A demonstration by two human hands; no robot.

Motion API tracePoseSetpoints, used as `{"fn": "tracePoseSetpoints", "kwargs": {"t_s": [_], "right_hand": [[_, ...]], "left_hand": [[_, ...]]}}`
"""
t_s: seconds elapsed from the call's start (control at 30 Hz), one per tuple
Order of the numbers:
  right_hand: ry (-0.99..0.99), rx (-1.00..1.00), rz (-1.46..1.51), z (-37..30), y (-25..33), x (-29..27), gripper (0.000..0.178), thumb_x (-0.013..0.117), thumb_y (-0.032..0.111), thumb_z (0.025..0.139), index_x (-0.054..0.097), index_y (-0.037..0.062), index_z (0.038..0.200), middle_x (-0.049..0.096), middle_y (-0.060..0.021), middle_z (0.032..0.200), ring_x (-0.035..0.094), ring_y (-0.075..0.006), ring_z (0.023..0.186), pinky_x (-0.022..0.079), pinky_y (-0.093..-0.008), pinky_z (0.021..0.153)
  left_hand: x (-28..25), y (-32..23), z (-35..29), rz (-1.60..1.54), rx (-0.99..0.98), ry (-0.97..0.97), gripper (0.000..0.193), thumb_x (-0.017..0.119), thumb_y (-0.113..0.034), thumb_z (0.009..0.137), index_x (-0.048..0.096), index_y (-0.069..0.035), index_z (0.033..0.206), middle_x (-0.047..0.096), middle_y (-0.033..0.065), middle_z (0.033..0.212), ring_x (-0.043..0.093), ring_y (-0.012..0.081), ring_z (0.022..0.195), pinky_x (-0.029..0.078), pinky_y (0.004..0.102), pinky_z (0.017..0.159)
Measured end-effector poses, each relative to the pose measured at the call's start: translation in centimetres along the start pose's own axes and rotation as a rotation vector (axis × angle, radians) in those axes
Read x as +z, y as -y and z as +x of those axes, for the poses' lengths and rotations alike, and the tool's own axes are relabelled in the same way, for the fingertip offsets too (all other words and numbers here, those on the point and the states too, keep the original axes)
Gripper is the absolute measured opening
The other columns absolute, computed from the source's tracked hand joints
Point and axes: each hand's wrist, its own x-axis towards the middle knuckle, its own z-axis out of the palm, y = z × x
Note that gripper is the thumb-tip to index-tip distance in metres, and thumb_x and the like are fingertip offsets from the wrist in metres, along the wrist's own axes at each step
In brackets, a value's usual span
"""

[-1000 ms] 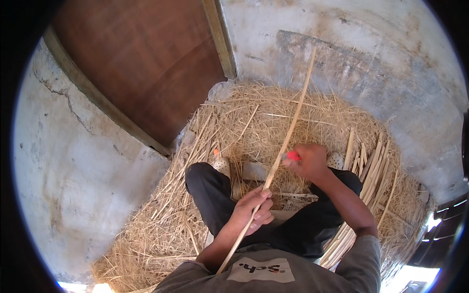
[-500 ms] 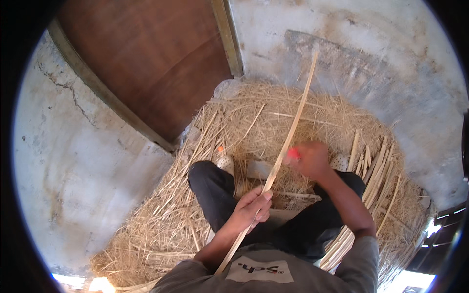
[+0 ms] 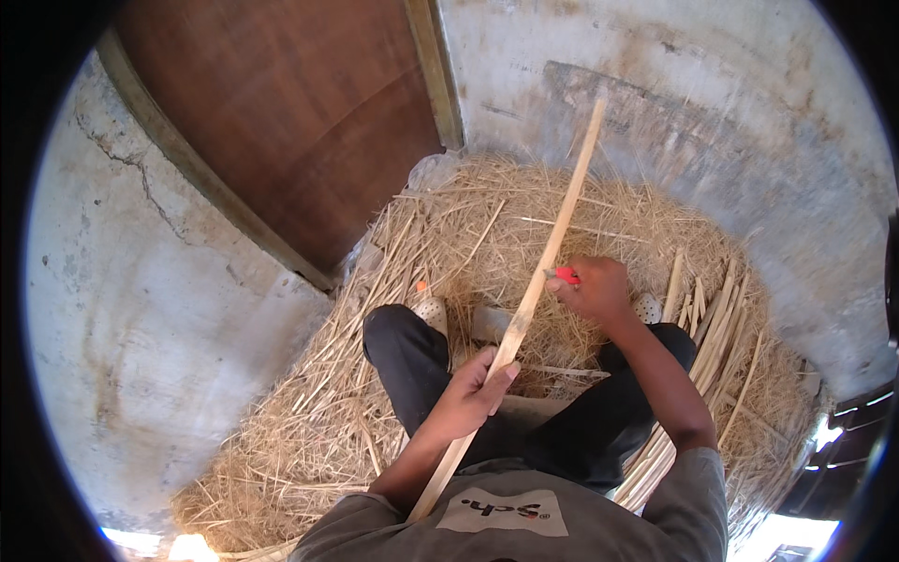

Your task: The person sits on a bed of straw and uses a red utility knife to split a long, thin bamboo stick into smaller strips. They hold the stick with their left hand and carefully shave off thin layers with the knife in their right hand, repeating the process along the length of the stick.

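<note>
A long pale bamboo strip [image 3: 564, 220] slants from my lap up toward the far wall. My left hand [image 3: 476, 393] grips its lower part, the thumb lying along the near side. My right hand [image 3: 596, 288] is closed around a small red-handled knife [image 3: 567, 274]. The knife's short blade meets the strip's right edge, or comes very close to it; I cannot tell if it cuts in. The strip's lower end rests against my grey shirt, between my left forearm and my chest.
Thin shavings [image 3: 487, 225] and loose slivers cover the floor around my crossed legs. On the right lies a bundle of split strips [image 3: 721, 314]. A brown door [image 3: 290, 112] and rough pale walls [image 3: 693, 140] stand ahead. A small orange thing [image 3: 421, 286] lies near my left shoe [image 3: 432, 316].
My right hand has moved slightly left and up, bringing the knife to the strip's edge. The strip has turned so its broader face shows. My left hand still grips it.
</note>
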Motion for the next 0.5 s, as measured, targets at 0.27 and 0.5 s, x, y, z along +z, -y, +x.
{"fn": "tracePoseSetpoints", "kwargs": {"t_s": [0.27, 0.5], "right_hand": [[-0.052, -0.070, -0.038, 0.3, 0.2, 0.2, 0.060, 0.058, 0.064, 0.079, 0.050, 0.0096, 0.055, 0.045, -0.0092, 0.046, 0.050, -0.0296, 0.041, 0.039, -0.0412, 0.042], [-0.104, 0.096, -0.073, 1.6, -3.9, 1.8, 0.063, 0.051, 0.066, 0.083, 0.056, 0.0068, 0.060, 0.049, -0.0116, 0.049, 0.051, -0.0305, 0.043, 0.040, -0.0420, 0.044]], "left_hand": [[-0.2, 0.1, -0.5, 0.040, 0.047, 0.005, 0.023, 0.052, -0.028, 0.098, 0.052, -0.005, 0.097, 0.043, -0.0046, 0.054, 0.036, 0.0021, 0.041, 0.028, 0.0191, 0.039], [-0.9, 1.0, -0.7, -0.054, -0.025, 0.086, 0.023, 0.049, -0.028, 0.099, 0.051, -0.005, 0.100, 0.040, -0.0065, 0.057, 0.037, 0.0015, 0.045, 0.028, 0.0194, 0.041]]}}
